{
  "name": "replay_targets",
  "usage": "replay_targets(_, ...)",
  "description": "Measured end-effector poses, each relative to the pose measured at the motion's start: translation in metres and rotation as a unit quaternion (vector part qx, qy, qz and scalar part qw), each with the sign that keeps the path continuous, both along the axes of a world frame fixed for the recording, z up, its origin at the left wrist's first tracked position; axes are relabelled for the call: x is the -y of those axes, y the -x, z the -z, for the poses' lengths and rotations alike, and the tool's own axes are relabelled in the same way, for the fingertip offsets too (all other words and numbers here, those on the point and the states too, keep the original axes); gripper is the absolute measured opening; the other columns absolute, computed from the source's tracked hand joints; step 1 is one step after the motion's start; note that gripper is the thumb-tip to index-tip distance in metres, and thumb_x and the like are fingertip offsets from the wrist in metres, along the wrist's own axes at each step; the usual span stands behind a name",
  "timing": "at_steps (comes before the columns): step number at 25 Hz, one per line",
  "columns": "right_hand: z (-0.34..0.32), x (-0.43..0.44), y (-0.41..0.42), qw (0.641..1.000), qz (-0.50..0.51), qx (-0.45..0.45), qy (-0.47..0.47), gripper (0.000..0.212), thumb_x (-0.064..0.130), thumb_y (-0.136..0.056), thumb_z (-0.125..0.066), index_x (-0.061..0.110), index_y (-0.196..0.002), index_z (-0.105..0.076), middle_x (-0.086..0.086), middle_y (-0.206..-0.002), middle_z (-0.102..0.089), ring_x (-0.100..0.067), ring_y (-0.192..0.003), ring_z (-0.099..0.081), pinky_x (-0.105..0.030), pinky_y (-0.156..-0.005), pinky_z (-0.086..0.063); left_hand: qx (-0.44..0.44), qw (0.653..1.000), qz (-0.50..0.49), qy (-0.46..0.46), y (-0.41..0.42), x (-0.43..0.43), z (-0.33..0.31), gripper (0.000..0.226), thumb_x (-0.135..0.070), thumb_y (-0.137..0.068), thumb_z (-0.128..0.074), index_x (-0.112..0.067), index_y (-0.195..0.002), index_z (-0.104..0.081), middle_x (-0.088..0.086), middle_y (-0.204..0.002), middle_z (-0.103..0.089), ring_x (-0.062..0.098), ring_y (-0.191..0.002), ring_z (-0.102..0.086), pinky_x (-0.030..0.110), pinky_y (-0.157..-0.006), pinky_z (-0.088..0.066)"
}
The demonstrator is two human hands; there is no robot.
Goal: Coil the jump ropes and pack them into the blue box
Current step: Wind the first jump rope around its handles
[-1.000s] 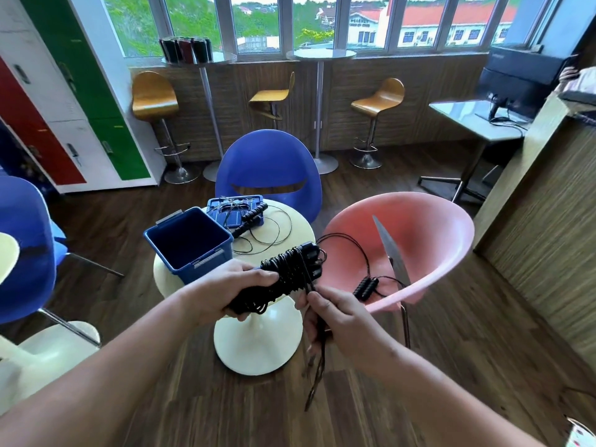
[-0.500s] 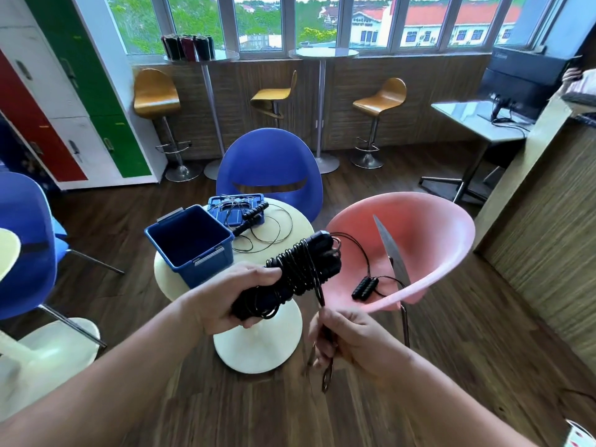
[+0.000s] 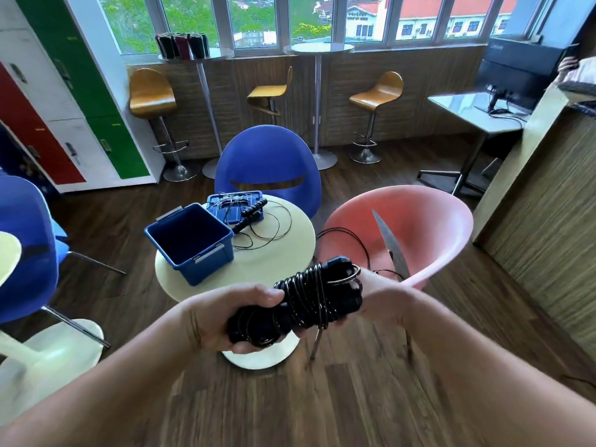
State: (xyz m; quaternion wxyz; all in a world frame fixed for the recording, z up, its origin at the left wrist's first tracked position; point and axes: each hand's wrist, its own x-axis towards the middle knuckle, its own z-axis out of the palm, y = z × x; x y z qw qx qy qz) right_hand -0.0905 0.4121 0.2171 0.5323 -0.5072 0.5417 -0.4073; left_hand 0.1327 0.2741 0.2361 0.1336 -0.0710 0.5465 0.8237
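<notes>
Far left: edge of a blue chair [image 3: 22,253], cropped by the frame. Right of it, a round cream bench [image 3: 277,262] on a pedestal. The blue box [image 3: 211,262] sits upright on the bench's left part, open top, nothing visible inside. Just behind the box on its right, a blue lid [image 3: 225,209] lies flat. A loose jump rope [image 3: 254,209] lies with its black handles across the lid and its thin cord looping over the bench top to the right, not coiled.

Near centre, in the air in front of the bench: the left hand [image 3: 225,314] has its fingers wrapped round the near-left end of the coiled jump rope [image 3: 306,301], thumb on top. The rope is a tight black bundle, cord wound many turns round the handles, tilted up toward the far right, and a small loop of cord sticks out at the top end. The right hand [image 3: 383,295] is at the bundle's right end, mostly hidden behind it. Its fingers curl under the bundle and grip it.

Right: a pink chair [image 3: 419,227] just beside the bench, with a thin black cord [image 3: 338,228] draped over its seat edge. Where that cord ends is hidden behind the hands.
</notes>
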Motion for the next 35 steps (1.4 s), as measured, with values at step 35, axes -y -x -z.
replay_targets(35,0.025,-0.046,-0.039,0.993,0.047,0.101,-0.031,0.049,0.050,-0.090,-0.063,0.019,-0.054,-0.052,0.006,-0.049,-0.036,-0.009,-0.043,-0.023,-0.019,-0.043,-0.019,0.012,0.884,-0.457,0.094,0.021,-0.041,0.021,0.027,-0.015,-0.087,-0.053,-0.012,-0.114,-0.054,0.018,-0.077,-0.059,0.026,-0.057,-0.053,0.030,-0.044,-0.045)
